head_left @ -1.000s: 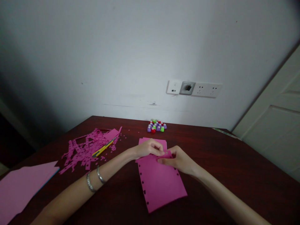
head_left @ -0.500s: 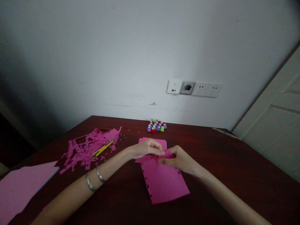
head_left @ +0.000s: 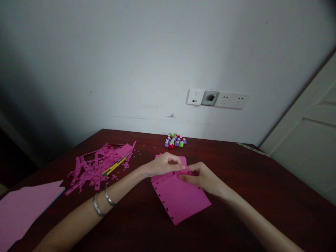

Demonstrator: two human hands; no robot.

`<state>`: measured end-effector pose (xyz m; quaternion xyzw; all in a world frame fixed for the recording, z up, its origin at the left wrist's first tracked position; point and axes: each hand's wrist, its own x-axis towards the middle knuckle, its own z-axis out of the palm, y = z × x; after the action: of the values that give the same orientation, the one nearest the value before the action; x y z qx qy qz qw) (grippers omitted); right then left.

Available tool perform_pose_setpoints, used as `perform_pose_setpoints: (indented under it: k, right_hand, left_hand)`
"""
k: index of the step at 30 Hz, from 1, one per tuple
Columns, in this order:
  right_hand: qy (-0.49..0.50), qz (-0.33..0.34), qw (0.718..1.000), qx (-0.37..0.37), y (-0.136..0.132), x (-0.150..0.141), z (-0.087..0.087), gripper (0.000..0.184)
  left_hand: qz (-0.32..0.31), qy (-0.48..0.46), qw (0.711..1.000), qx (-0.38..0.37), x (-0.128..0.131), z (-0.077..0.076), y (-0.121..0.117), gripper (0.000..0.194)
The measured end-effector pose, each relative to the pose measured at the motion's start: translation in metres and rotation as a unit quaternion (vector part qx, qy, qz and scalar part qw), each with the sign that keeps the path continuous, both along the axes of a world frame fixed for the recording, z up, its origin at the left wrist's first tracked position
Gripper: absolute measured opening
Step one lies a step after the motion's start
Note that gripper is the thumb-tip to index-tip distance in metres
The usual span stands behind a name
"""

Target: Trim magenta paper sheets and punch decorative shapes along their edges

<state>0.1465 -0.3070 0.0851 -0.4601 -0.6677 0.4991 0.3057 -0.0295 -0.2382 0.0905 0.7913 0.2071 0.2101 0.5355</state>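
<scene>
My left hand (head_left: 169,164) pinches the far edge of a pink paper sheet (head_left: 181,197) with small punched holes along its edges. My right hand (head_left: 201,176) grips the same sheet at its upper right, thumb on top and fingers partly hidden behind it. The sheet's near end hangs toward me at a slant. Just beyond and beneath my hands lies a stack of pink paper (head_left: 159,156), mostly covered by the left hand and the sheet. Two silver bracelets circle my left forearm.
To the left, cut pink paper strips (head_left: 90,169) lie in a pile with a yellow utility knife (head_left: 115,166) on it and tiny punched bits around. Larger pink sheets (head_left: 23,210) sit at the near left. Several small colourful craft punches (head_left: 177,141) stand by the wall.
The held sheet has turned, its near end swinging slightly left and up. More of its holed far edge shows between my hands, and both hands keep their grip.
</scene>
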Motion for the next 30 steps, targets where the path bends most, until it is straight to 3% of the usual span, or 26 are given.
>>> perform_pose_setpoints:
  k: [13,19,24,30]
  right_hand:
    - [-0.004,0.012,1.000,0.016,-0.007,-0.007,0.005,0.032]
    - [-0.005,-0.012,1.000,0.010,-0.003,0.003,0.006,0.034]
    - [0.015,-0.073,0.997,-0.009,0.006,0.017,0.007,0.034]
    - [0.004,-0.032,0.999,-0.007,0.009,0.020,0.005,0.025]
  left_hand:
    - [-0.040,-0.059,0.983,-0.167,0.002,-0.003,-0.003,0.021]
    - [-0.004,-0.034,0.995,-0.096,-0.004,0.001,0.001,0.024]
    - [0.003,-0.002,0.997,-0.072,-0.013,0.001,0.011,0.019]
    - [0.001,0.003,0.997,-0.074,-0.008,0.002,0.005,0.014]
